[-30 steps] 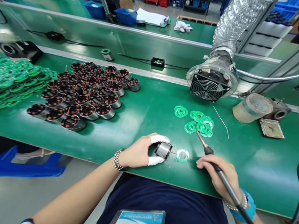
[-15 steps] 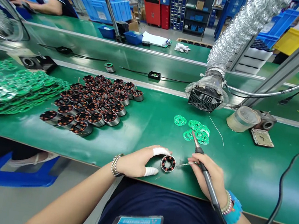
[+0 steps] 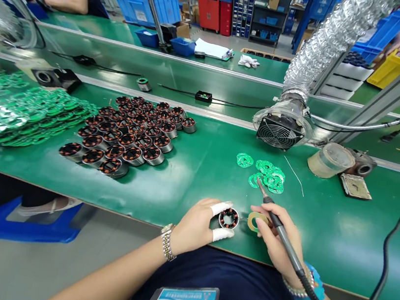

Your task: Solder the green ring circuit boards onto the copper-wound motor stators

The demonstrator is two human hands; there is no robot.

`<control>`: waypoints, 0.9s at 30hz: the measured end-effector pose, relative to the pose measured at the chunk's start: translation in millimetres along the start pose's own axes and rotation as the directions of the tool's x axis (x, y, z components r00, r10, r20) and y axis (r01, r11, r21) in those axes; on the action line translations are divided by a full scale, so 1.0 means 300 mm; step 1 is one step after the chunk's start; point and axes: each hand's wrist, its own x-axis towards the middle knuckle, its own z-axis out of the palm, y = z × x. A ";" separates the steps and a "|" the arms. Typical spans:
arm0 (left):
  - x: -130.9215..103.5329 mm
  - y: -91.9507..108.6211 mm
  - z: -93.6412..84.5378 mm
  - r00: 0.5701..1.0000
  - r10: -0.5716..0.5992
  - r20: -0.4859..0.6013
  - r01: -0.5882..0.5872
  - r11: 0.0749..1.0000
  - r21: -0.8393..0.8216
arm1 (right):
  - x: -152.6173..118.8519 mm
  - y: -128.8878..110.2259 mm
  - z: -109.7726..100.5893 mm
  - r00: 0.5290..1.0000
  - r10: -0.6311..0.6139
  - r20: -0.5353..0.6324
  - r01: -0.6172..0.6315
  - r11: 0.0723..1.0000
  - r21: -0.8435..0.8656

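Observation:
My left hand, thumb and forefinger wrapped in white, grips a motor stator from its left side on the bench. The stator is a silver ring with copper coils inside. In my right hand is a soldering iron, its tip pointing up and left over some small green circuit boards. The same hand also pinches a ring-shaped circuit board, its yellowish face up, just right of the stator. A thin wire or lead seems to run between the two.
Several stators stand grouped at left beside stacked green board panels. A fume hose with a fan hangs ahead. A cream pot and a sponge tray sit at right. The iron's black cable loops at right.
My left thumb and forefinger have closed onto the stator. The ring board in my right hand, edge-on before, has turned to lie with its face up. The view has shifted slightly.

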 end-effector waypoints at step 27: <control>-0.032 -0.007 0.073 0.969 -0.089 -0.229 0.050 0.985 -0.167 | 0.063 -0.028 0.085 0.917 -0.271 0.292 0.335 0.921 -0.197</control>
